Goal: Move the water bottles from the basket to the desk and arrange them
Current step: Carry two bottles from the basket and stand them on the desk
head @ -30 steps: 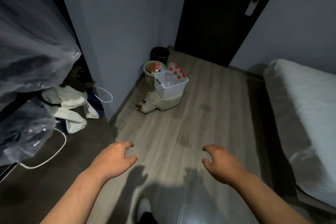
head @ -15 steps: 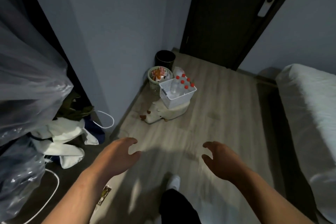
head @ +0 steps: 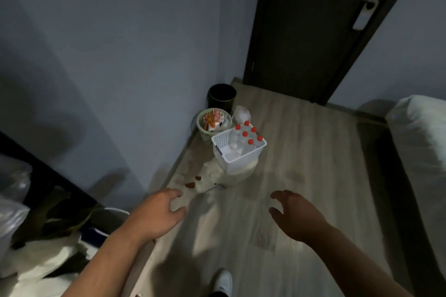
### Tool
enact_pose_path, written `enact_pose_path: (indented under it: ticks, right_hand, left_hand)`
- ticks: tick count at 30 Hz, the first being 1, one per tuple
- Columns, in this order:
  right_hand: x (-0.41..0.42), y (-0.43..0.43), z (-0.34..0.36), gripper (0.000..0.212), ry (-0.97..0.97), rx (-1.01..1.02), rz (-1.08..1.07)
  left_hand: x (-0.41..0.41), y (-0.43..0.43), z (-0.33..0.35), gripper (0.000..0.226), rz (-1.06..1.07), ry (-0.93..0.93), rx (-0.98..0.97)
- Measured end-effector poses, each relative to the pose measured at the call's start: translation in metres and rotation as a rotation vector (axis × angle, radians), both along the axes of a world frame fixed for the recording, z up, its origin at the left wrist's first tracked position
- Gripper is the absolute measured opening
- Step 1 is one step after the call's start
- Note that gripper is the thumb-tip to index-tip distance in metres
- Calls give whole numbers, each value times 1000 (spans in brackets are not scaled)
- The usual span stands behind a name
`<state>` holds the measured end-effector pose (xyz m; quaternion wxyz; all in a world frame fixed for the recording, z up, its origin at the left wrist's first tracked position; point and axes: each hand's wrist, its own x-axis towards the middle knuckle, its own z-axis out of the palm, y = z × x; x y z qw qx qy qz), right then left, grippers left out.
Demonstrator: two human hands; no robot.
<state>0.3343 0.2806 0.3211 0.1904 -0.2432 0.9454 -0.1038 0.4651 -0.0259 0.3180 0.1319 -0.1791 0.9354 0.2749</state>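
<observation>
Head view: red-capped clear plastic water bottles (head: 243,138) stand upright, caps up, in a white perforated plastic basket (head: 237,158), well beyond the empty, loosely spread left hand (head: 156,214) and right hand (head: 295,216).

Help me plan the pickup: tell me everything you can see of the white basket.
The white basket is rectangular, apparently plastic, with perforated walls and an open top. It stands upright on a pale low stool on the floor near the wall, beside a round bin of wrappers. Six red-capped water bottles stand clustered at its far side. The left hand and right hand are both clear of it.
</observation>
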Motion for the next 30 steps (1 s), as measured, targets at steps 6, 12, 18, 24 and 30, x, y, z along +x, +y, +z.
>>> enact_pose_path:
  ticks: [6, 12, 18, 24, 30]
  right_hand:
    - [-49, -6, 4, 46, 13, -38, -7]
    - [-84, -14, 1, 46, 2, -60, -30]
    - [-129, -25, -10, 46, -10, -21, -53]
    - [-194, -55, -15, 46, -28, 21, -57]
    - [-272, -85, -19, 46, -42, 70, -80]
  left_hand:
    - [-51, -4, 3, 51, 14, 0, 15]
    - [-97, -10, 12, 60, -10, -8, 14]
    - [-153, -23, 4, 41, -61, -16, 2]
    - [-218, -55, -3, 65, -49, -47, 79]
    - [-296, -89, -8, 56, -46, -77, 85]
